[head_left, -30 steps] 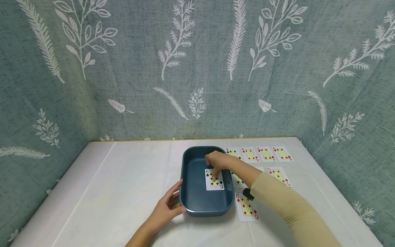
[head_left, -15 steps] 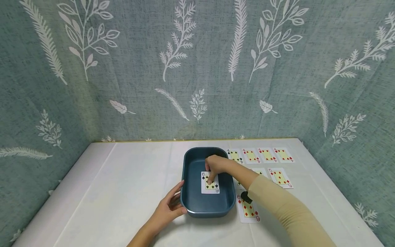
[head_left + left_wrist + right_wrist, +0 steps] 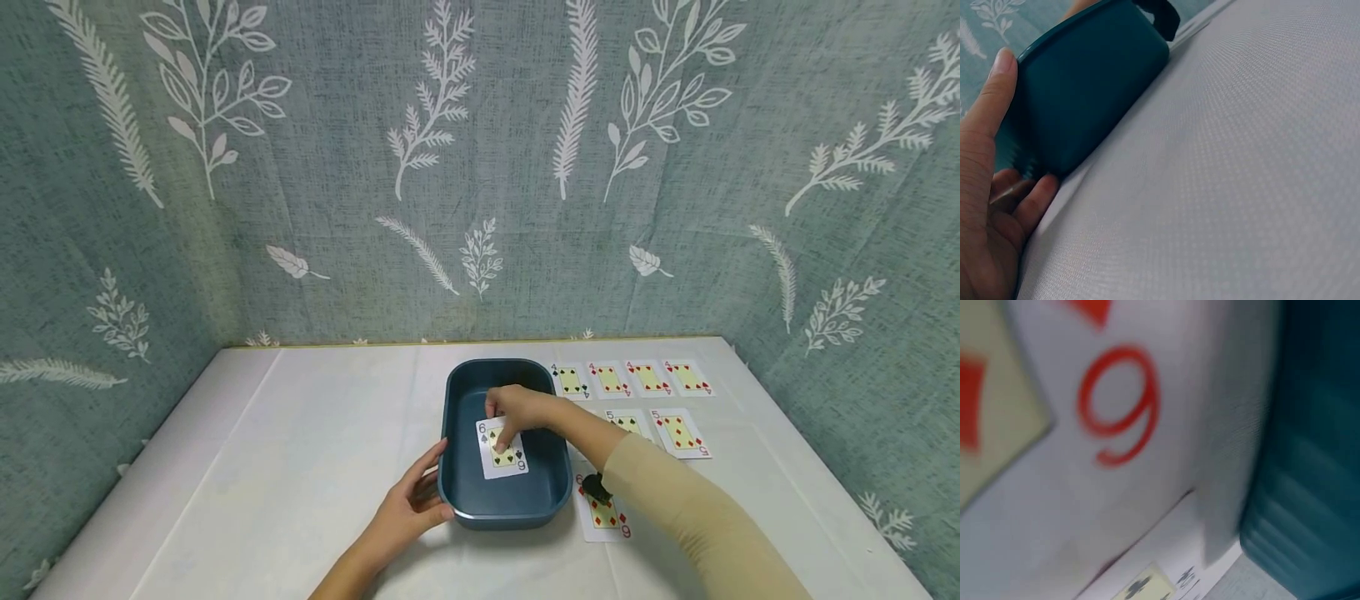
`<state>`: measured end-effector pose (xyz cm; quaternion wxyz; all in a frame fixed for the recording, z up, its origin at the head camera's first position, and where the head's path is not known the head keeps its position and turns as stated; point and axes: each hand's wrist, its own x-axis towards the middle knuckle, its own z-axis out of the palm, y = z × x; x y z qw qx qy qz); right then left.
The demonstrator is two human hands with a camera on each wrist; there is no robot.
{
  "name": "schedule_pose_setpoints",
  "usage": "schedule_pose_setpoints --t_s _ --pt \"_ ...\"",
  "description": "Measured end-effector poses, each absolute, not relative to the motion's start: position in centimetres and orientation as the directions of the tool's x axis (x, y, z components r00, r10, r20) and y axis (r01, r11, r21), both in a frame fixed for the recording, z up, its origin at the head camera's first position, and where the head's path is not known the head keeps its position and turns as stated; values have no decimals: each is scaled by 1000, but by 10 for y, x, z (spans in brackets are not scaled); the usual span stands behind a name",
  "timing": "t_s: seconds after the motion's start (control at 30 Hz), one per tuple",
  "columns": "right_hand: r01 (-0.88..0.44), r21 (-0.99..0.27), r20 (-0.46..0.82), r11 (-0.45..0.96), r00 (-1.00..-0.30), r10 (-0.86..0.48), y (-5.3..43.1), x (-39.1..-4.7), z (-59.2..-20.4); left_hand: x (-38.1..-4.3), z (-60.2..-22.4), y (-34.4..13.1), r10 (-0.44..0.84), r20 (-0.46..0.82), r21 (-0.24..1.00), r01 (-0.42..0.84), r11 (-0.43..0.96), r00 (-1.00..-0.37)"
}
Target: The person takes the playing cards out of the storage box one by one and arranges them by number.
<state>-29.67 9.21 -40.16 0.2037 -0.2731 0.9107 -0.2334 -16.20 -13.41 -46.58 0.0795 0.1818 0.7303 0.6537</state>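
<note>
My left hand [image 3: 408, 504] holds the near left corner of a dark blue-green plastic tray [image 3: 504, 521], fingers along its side wall and thumb near the front. In the left wrist view, fingertips [image 3: 1038, 197] sit low against the tray wall [image 3: 1085, 87]. Inside the tray, my right hand [image 3: 517, 408] pinches a six of spades playing card [image 3: 489, 467], thumb over its face and fingers by its top edge. The card lies slightly turned. The right wrist view catches a six of diamonds [image 3: 1166, 337] beside the tray [image 3: 1316, 450], with the hand out of sight.
Right of the tray, a row of fours includes a four of diamonds [image 3: 610, 380]. Nearer lie a five of diamonds [image 3: 681, 433] and a black five [image 3: 626, 419], partly behind the right arm. A six of diamonds [image 3: 603, 533] lies in front. Patterned cloth [image 3: 480, 167] walls surround the white table [image 3: 300, 467].
The right hand and six of spades have moved left and a little nearer inside the tray, and the card has turned slightly. The left hand stays on the tray.
</note>
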Motion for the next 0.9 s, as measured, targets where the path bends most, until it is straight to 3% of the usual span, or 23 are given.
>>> schedule_pose_setpoints --t_s 0.17,0.57,0.9 --pt "-337 -642 -258 688 -750 -608 97 -297 -400 -164 -467 -134 385 152 979 191 65 -910" --pt "-341 -790 -132 509 -717 -685 109 -302 -392 -166 -465 -135 391 164 976 205 66 -905" --pt "-279 -868 -77 411 -741 -667 123 -303 -376 -162 -468 -136 381 157 978 198 69 -911"
